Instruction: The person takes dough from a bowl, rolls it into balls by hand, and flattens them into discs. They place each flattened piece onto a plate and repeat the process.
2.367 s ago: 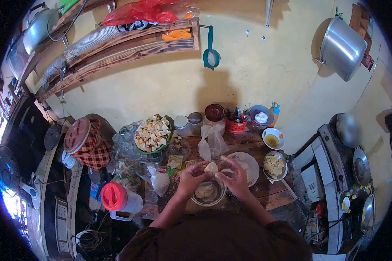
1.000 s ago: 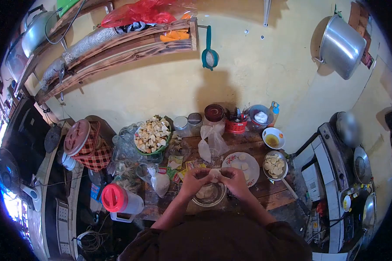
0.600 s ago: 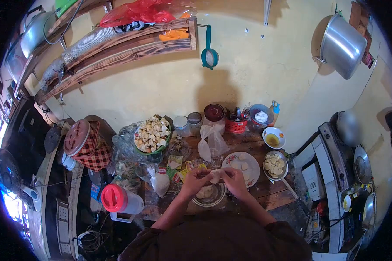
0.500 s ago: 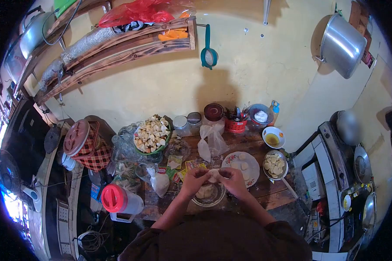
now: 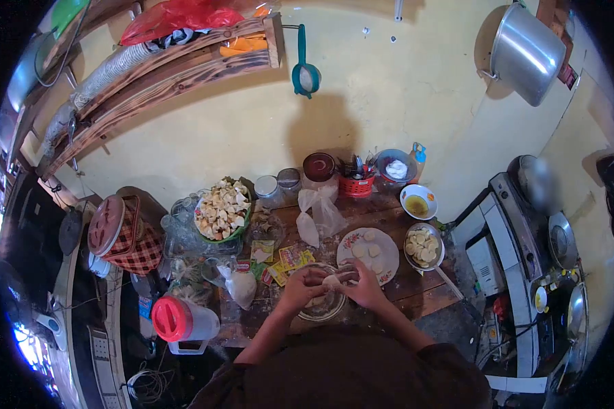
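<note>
A small pale piece of dough (image 5: 331,281) is held between the fingertips of both hands. My left hand (image 5: 300,289) pinches its left side, while my right hand (image 5: 364,286) grips the other side, fingers curled. Directly below them is a bowl (image 5: 322,318) with more dough in it, partly covered by my hands. Just beyond my right hand lies a flower-patterned plate (image 5: 389,253) carrying several flat round dough pieces (image 5: 374,251). To the left of my left hand are yellow and green sachets (image 5: 295,257) and a plastic bag of white powder (image 5: 241,286).
A long-handled pan (image 5: 423,247) of round pieces stands at the right, near a bowl of yellow liquid (image 5: 417,206). A green basket of cut pieces (image 5: 223,210) and a red-lidded jug (image 5: 184,320) are leftward. The stove (image 5: 508,218) is far right.
The view has shifted, so the surroundings appear farther left and slightly higher. My fingers have changed position around the dough, which both hands still hold above the bowl.
</note>
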